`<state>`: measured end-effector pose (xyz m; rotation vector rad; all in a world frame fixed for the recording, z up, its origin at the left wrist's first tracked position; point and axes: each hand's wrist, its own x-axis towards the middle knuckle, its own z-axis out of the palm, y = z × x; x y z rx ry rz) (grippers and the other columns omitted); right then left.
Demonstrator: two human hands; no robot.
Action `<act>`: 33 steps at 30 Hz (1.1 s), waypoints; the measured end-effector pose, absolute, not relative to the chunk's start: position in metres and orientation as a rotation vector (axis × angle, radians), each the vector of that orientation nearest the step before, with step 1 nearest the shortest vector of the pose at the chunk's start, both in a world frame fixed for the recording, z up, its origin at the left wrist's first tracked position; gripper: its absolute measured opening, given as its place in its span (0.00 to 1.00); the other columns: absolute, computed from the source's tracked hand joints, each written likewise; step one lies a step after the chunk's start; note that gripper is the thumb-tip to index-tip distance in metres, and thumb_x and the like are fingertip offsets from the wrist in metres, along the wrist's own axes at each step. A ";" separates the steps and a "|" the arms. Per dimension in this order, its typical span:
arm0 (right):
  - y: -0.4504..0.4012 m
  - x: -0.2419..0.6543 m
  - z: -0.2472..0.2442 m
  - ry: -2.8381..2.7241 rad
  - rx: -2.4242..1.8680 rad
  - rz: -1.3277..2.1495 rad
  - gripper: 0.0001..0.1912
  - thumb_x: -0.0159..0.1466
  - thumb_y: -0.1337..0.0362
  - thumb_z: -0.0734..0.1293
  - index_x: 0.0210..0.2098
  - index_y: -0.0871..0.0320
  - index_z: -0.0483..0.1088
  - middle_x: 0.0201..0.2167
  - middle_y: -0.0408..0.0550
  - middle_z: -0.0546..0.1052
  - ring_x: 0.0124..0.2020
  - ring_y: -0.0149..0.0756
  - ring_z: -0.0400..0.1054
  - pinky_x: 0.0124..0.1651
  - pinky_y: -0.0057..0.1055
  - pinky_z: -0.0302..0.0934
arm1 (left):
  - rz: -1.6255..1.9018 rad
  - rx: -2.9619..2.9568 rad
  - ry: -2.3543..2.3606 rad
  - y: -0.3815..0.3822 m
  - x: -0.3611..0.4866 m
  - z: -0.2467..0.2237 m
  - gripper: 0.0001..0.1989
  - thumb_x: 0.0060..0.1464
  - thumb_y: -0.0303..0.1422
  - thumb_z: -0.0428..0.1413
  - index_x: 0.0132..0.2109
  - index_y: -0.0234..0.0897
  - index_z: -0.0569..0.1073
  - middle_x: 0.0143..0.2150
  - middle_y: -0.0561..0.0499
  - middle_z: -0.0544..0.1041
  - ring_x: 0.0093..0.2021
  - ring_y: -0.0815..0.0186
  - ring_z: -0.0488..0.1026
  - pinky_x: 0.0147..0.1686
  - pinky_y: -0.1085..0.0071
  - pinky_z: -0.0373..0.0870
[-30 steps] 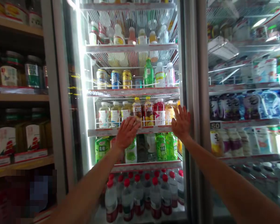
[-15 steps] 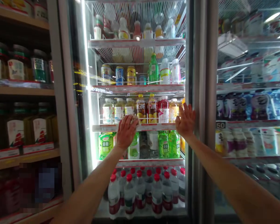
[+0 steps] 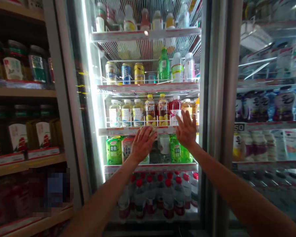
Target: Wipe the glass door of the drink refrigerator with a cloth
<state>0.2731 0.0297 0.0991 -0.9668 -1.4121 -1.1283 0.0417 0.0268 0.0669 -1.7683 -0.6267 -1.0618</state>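
Observation:
My left hand (image 3: 143, 143) is raised in front of a lit drinks fridge, fingers together and curved over a small pale crumpled cloth (image 3: 153, 131). Only an edge of the cloth shows beside the fingertips. Behind that hand are a shelf edge (image 3: 122, 131) and green-labelled drink bottles (image 3: 114, 150). My right hand (image 3: 186, 131) is open, fingers spread, with the palm toward the glass door (image 3: 85, 98). It overlaps a red drink bottle (image 3: 175, 107) and a green bottle (image 3: 175, 149). Whether either hand touches the glass, I cannot tell.
Red-capped water bottles (image 3: 168, 197) fill the fridge bottom. Cans (image 3: 139, 73) and more bottles stand higher up. A metal door frame (image 3: 218, 98) rises at right, beside another drinks fridge. Wooden shelves (image 3: 22, 92) with jars stand at left.
My left hand has moved right with the cloth, and my right hand has shifted left, bringing the hands closer together. The view has tilted slightly.

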 end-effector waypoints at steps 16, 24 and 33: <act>0.023 0.274 0.100 -1.550 -0.971 -1.138 0.24 0.62 0.66 0.55 0.58 0.54 0.59 0.63 0.47 0.58 0.66 0.36 0.41 0.65 0.45 0.38 | -1.172 -1.774 -0.699 0.025 0.032 0.074 0.19 0.56 0.29 0.49 0.55 0.45 0.67 0.61 0.46 0.62 0.64 0.58 0.51 0.61 0.56 0.52; 0.023 0.272 0.100 -1.519 -0.972 -1.164 0.23 0.62 0.66 0.55 0.57 0.55 0.60 0.62 0.48 0.59 0.66 0.36 0.42 0.65 0.45 0.38 | -1.757 -1.174 -1.134 0.039 -0.057 0.125 0.20 0.57 0.33 0.47 0.57 0.35 0.65 0.61 0.38 0.59 0.62 0.53 0.53 0.59 0.50 0.51; 0.021 0.273 0.100 -1.530 -0.977 -1.151 0.23 0.63 0.66 0.55 0.58 0.53 0.59 0.62 0.46 0.59 0.66 0.36 0.43 0.65 0.44 0.39 | -1.102 -1.803 -0.670 0.028 0.043 0.119 0.18 0.57 0.32 0.47 0.55 0.44 0.66 0.62 0.46 0.60 0.64 0.58 0.50 0.61 0.55 0.50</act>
